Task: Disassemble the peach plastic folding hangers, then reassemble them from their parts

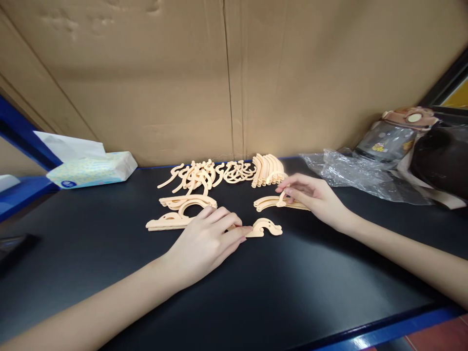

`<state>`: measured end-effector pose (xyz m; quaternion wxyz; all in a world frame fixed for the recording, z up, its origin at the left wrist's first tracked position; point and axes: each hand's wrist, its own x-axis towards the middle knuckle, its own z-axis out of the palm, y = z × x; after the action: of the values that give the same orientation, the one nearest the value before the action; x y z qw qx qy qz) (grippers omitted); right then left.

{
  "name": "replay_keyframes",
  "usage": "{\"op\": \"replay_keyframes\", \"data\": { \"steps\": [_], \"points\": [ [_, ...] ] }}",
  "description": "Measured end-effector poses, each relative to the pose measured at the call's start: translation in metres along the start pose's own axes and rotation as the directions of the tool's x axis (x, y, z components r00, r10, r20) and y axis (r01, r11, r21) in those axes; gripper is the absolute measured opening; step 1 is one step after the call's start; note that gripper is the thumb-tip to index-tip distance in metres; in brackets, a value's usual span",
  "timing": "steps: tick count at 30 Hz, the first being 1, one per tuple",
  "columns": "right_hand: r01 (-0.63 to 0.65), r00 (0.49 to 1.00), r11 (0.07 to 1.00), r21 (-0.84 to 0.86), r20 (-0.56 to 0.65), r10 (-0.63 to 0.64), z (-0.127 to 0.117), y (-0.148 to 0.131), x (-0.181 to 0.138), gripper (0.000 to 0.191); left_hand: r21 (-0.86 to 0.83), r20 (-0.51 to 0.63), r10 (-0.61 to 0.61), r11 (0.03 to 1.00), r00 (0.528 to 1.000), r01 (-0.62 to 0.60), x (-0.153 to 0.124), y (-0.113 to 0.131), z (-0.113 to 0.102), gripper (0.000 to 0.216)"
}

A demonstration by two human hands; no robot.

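My left hand (210,239) is closed at the near side of the black table, thumb and forefinger on the end of a peach plastic folding hanger piece (268,226) with a curved hook-like end. Under and behind that hand lie assembled-looking folding hangers (164,224), partly covered by my fingers. My right hand (310,195) pinches a small curved peach strip (282,197), held tilted over a pair of curved hanger arms (265,203). The fingers hide the strip's upper end.
Behind my hands lie a loose heap of hook pieces (201,175), small curved parts (239,171) and a stack of hanger arms (268,168). A tissue pack (95,170) sits at left. Clear plastic bags (343,170) and a bottle (387,139) stand right, before a cardboard wall (164,83).
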<state>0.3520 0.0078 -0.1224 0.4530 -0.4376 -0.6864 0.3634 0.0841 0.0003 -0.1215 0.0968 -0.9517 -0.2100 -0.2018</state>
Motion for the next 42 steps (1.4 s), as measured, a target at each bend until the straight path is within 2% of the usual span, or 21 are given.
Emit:
{"op": "replay_keyframes", "data": {
  "steps": [7, 13, 18, 24, 28, 38, 40, 42],
  "points": [
    [0.019, 1.0, 1.0, -0.004, -0.018, -0.019, 0.0, -0.002, 0.001, 0.016, -0.108, 0.032, -0.073, 0.991, 0.997, 0.076, 0.003, 0.001, -0.004, 0.023],
    [0.02, 0.999, 1.0, -0.017, -0.027, -0.02, -0.002, -0.002, 0.001, 0.013, -0.072, 0.005, -0.144, 0.987, 0.99, 0.144, 0.024, 0.002, -0.009, 0.021],
    [0.004, 1.0, 1.0, -0.029, -0.026, -0.004, -0.001, 0.0, 0.002, 0.015, 0.012, 0.096, -0.149, 0.989, 0.984, 0.149, 0.048, 0.003, 0.004, 0.023],
    [-0.008, 1.0, 1.0, 0.006, -0.013, 0.008, -0.003, 0.001, 0.004, 0.017, 0.031, 0.14, -0.252, 0.968, 0.958, 0.25, 0.066, 0.002, 0.017, 0.016],
    [-0.035, 0.999, 0.999, 0.039, -0.016, 0.036, -0.004, 0.002, 0.005, 0.017, 0.031, 0.146, -0.302, 0.953, 0.942, 0.3, 0.071, 0.002, 0.02, 0.016],
    [-0.2, 0.978, 0.961, 0.19, -0.014, 0.207, -0.006, 0.008, 0.009, 0.018, 0.092, 0.081, -0.267, 0.961, 0.96, 0.259, 0.077, 0.007, 0.024, 0.01],
    [-0.245, 0.966, 0.941, 0.232, -0.018, 0.256, -0.007, 0.007, 0.008, 0.019, 0.061, 0.068, -0.282, 0.959, 0.957, 0.278, 0.076, 0.006, 0.019, 0.009],
    [-0.274, 0.958, 0.922, 0.273, -0.003, 0.286, -0.007, 0.005, 0.007, 0.02, -0.05, 0.051, -0.324, 0.944, 0.945, 0.326, 0.074, 0.004, 0.013, 0.009]
  ]
}}
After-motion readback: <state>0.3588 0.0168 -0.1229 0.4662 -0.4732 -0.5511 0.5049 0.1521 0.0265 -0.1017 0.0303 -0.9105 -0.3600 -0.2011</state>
